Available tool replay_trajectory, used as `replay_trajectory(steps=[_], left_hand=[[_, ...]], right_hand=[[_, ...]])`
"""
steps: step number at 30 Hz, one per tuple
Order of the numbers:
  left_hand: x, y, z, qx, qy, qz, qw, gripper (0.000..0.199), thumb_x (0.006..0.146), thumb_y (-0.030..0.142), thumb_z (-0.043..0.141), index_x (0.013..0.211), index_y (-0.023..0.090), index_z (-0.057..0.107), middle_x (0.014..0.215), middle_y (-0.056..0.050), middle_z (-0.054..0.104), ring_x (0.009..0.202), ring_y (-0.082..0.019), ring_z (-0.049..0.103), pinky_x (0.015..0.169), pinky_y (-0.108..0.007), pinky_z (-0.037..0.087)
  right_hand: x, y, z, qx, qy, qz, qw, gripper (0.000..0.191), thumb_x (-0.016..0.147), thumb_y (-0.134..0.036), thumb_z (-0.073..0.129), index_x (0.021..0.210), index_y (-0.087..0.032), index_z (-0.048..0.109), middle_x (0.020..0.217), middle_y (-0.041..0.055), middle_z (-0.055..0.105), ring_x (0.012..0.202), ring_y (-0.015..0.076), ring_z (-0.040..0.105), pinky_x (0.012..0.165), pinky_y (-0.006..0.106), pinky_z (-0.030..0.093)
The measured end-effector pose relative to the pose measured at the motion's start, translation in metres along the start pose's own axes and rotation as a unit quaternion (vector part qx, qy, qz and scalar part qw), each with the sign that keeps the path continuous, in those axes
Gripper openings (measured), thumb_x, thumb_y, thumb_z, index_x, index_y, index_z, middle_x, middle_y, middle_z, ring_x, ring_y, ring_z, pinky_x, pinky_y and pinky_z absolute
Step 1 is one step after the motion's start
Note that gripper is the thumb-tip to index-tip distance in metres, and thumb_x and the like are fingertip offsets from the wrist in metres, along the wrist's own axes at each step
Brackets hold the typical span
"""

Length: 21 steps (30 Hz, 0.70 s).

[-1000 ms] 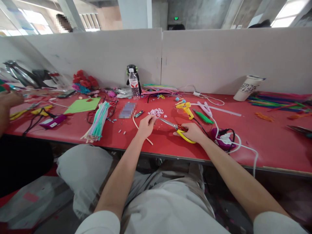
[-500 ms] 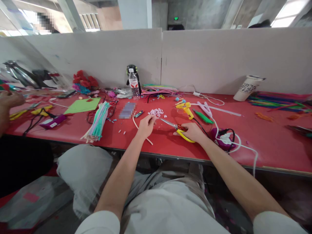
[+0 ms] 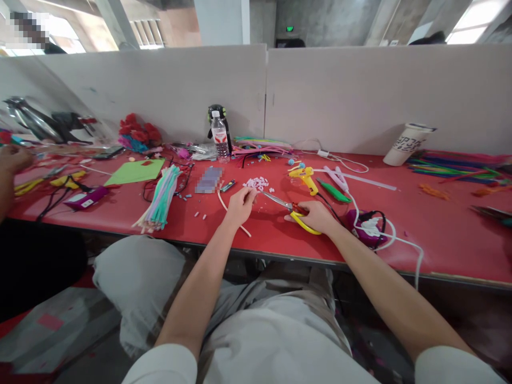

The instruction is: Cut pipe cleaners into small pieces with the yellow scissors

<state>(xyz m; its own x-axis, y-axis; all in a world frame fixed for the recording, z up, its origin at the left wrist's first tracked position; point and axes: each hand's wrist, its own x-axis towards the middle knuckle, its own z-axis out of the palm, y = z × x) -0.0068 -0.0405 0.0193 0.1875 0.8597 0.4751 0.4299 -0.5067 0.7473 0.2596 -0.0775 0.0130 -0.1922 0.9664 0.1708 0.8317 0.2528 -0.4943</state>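
My right hand (image 3: 314,216) grips a pair of scissors (image 3: 298,216) with yellow and red handles. Their metal blades point left toward the fingertips of my left hand (image 3: 241,205). That hand is closed in a pinch; what lies between its fingers is too small to make out. Just beyond its fingertips is a pile of small pale pink pieces (image 3: 260,184) on the red table (image 3: 272,234). A cream-coloured strand (image 3: 222,200) passes beneath my left wrist, its lower end showing to the right.
Left are a pipe-cleaner bundle (image 3: 162,200), a phone-like slab (image 3: 209,180) and green sheet (image 3: 136,172). A water bottle (image 3: 220,138) stands behind. Right are a yellow glue gun (image 3: 306,178), purple box (image 3: 366,226) with cables and tilted cup (image 3: 406,145). A co-worker's hand (image 3: 14,159) shows far left.
My hands and the scissors stay almost in place. At the far left, the co-worker's hand has shifted slightly, and a blurred head beyond the partition has moved left.
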Motion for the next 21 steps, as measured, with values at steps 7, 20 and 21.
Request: replay_trajectory(steps=[7,20,21], left_hand=[[0.0000,-0.0019,0.0008,-0.002,-0.004,-0.001,1.000,0.032,0.097,0.041,0.045,0.083,0.017,0.061,0.072,-0.002,0.063,0.066,-0.013,0.057,0.064,-0.025,0.042],[-0.0006,0.0013,0.0007,0.013,0.004,-0.006,1.000,0.035,0.097,0.043,0.043,0.083,0.016,0.061,0.078,-0.004,0.065,0.073,-0.015,0.059,0.069,-0.027,0.044],[-0.0006,0.0016,0.0007,0.016,0.003,-0.007,1.000,0.035,0.098,0.042,0.043,0.082,0.016,0.061,0.079,-0.004,0.065,0.073,-0.015,0.059,0.070,-0.027,0.044]], right_hand=[[0.0024,0.0033,0.0016,-0.005,0.002,-0.006,1.000,0.059,0.068,-0.075,0.063,0.057,-0.020,0.045,0.054,-0.0022,0.044,0.053,0.0111,0.037,0.051,0.027,0.022],[0.0001,0.0052,0.0027,0.010,0.003,-0.005,1.000,0.059,0.068,-0.075,0.063,0.059,-0.020,0.046,0.055,-0.0032,0.043,0.054,0.0107,0.036,0.052,0.028,0.022],[0.0003,0.0050,0.0025,0.010,0.000,-0.005,1.000,0.059,0.068,-0.075,0.063,0.059,-0.020,0.045,0.055,-0.0032,0.043,0.054,0.0107,0.036,0.052,0.028,0.022]])
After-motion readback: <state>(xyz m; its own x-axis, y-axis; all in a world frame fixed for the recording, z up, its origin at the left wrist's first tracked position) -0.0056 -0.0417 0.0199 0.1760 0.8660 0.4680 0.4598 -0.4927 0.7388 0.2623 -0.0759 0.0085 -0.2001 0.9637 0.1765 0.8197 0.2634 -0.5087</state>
